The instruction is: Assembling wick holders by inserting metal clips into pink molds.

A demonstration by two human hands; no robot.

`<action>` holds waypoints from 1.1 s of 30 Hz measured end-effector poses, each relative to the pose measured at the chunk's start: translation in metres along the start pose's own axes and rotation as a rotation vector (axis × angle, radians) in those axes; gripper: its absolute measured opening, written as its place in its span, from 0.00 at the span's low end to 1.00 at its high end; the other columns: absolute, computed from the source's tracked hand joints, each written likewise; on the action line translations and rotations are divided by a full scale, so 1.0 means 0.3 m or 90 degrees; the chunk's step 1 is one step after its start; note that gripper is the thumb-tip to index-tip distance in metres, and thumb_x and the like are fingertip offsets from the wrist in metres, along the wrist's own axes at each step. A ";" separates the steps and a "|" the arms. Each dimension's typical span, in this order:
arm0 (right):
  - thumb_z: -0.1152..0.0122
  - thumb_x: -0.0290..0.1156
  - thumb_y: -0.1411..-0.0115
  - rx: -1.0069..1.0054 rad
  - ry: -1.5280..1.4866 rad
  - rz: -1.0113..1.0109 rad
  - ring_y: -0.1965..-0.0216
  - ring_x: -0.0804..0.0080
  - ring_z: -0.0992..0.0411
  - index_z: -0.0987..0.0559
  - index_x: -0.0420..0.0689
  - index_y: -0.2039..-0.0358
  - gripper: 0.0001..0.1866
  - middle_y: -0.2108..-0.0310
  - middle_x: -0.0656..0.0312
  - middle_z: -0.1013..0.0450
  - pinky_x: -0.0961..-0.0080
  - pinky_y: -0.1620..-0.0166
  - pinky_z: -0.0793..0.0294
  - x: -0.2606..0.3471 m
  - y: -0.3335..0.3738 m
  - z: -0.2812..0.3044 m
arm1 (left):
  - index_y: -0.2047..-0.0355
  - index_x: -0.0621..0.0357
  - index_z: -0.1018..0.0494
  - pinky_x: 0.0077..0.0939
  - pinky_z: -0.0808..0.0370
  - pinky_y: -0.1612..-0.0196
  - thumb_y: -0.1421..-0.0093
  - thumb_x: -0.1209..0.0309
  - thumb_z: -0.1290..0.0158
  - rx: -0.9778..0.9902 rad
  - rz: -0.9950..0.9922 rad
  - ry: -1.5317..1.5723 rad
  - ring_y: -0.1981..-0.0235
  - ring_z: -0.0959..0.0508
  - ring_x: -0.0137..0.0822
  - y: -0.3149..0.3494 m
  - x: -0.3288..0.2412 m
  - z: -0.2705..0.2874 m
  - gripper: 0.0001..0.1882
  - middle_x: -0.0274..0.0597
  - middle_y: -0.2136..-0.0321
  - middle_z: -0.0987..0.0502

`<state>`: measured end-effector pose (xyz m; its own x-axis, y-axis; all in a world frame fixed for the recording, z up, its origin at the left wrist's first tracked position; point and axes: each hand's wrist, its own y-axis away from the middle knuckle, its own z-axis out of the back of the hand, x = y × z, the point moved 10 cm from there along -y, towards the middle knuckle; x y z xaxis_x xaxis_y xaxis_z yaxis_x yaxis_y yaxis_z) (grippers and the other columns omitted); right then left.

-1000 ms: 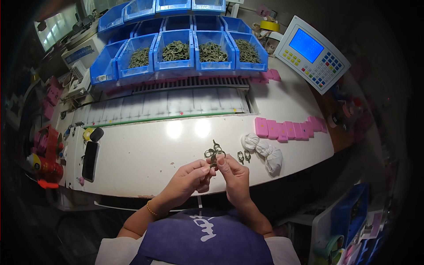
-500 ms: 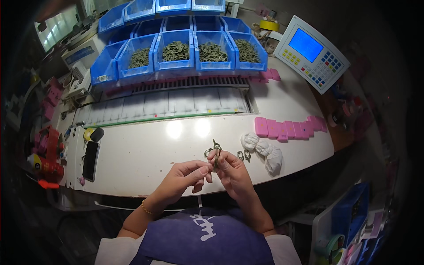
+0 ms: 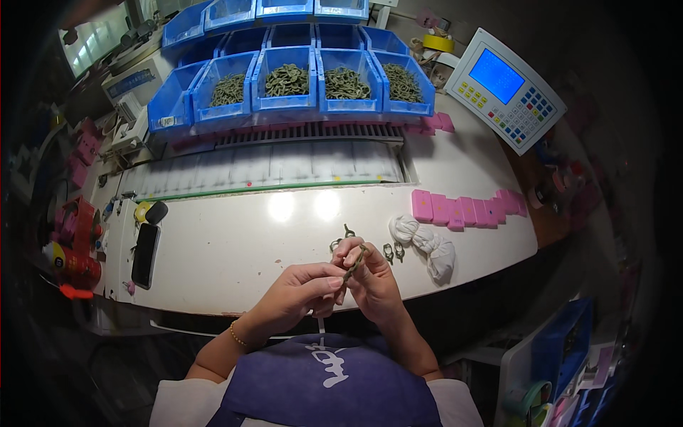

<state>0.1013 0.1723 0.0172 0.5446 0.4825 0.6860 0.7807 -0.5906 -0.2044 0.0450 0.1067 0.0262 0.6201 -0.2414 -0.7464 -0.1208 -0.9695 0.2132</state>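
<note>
A slim olive-green piece (image 3: 353,266), maybe a ring-like part, is pinched between both hands over the front edge of the white table; its exact kind is hard to make out. From the left, the thumb and fingers of my left hand (image 3: 307,288) close at its lower end. My right hand (image 3: 375,285) grips the upper part, fingers curled behind it. Just beyond the fingers lie a small green loop-ended piece (image 3: 348,231) and another green ring-shaped piece (image 3: 335,245), partly hidden by my right hand. Two similar green pieces (image 3: 393,252) lie to the right, beside a knotted white cloth (image 3: 425,245).
A row of pink blocks (image 3: 457,211) stands behind the cloth. Blue bins (image 3: 284,103), several filled with green pieces, rise at the back. A control panel (image 3: 505,91) with a blue screen stands back right. On the left lie a black phone (image 3: 146,255) and a red container (image 3: 77,267).
The green piece has tilted from upright to leaning right, its top now nearer my right thumb. Both hands have shifted slightly and stay together. Other things on the table are unmoved.
</note>
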 end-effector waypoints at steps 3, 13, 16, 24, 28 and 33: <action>0.45 0.34 0.31 0.008 0.019 0.022 0.53 0.79 0.36 0.23 0.46 0.60 0.07 0.53 0.64 0.34 0.76 0.47 0.34 0.007 0.000 0.006 | 0.56 0.62 0.26 0.18 0.40 0.75 0.31 0.69 0.52 0.032 0.029 0.050 0.79 0.38 0.20 -0.004 0.015 -0.018 0.11 0.33 0.74 0.29; 0.40 0.36 0.34 -0.006 0.093 0.035 0.53 0.71 0.36 0.24 0.47 0.67 0.08 0.56 0.63 0.36 0.71 0.47 0.36 0.023 0.000 -0.002 | 0.65 0.54 0.31 0.21 0.42 0.74 0.37 0.65 0.48 0.063 0.054 0.158 0.80 0.42 0.22 -0.020 0.061 -0.048 0.07 0.28 0.79 0.38; 0.39 0.35 0.35 -0.006 0.097 0.038 0.53 0.71 0.36 0.24 0.47 0.67 0.07 0.56 0.63 0.36 0.70 0.47 0.36 0.021 0.001 -0.002 | 0.64 0.54 0.31 0.21 0.41 0.73 0.36 0.66 0.48 0.083 0.046 0.187 0.80 0.42 0.21 -0.026 0.082 -0.050 0.07 0.26 0.79 0.39; 0.43 0.36 0.32 0.039 0.128 0.058 0.52 0.78 0.36 0.22 0.49 0.62 0.06 0.51 0.62 0.37 0.75 0.48 0.34 0.020 0.008 -0.013 | 0.64 0.52 0.31 0.20 0.41 0.73 0.35 0.68 0.49 0.110 0.034 0.223 0.80 0.42 0.21 -0.023 0.085 -0.070 0.04 0.26 0.80 0.38; 0.43 0.34 0.31 0.010 0.196 0.100 0.53 0.79 0.36 0.22 0.47 0.62 0.06 0.51 0.62 0.37 0.75 0.48 0.34 0.045 0.015 -0.013 | 0.63 0.56 0.29 0.18 0.40 0.72 0.35 0.71 0.48 0.038 -0.016 0.148 0.78 0.38 0.20 -0.015 0.055 -0.028 0.03 0.27 0.78 0.35; 0.44 0.30 0.31 -0.061 0.230 0.108 0.56 0.79 0.34 0.23 0.42 0.62 0.05 0.51 0.62 0.37 0.79 0.51 0.33 0.068 0.031 -0.033 | 0.62 0.65 0.24 0.18 0.28 0.62 0.37 0.76 0.45 -0.126 -0.219 -0.225 0.70 0.25 0.22 0.017 -0.051 0.027 0.05 0.33 0.70 0.24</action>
<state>0.1166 0.1704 0.0361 0.5067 0.1254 0.8529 0.6480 -0.7080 -0.2809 0.0285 0.1053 0.0337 0.2942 0.0570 -0.9540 0.2132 -0.9770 0.0074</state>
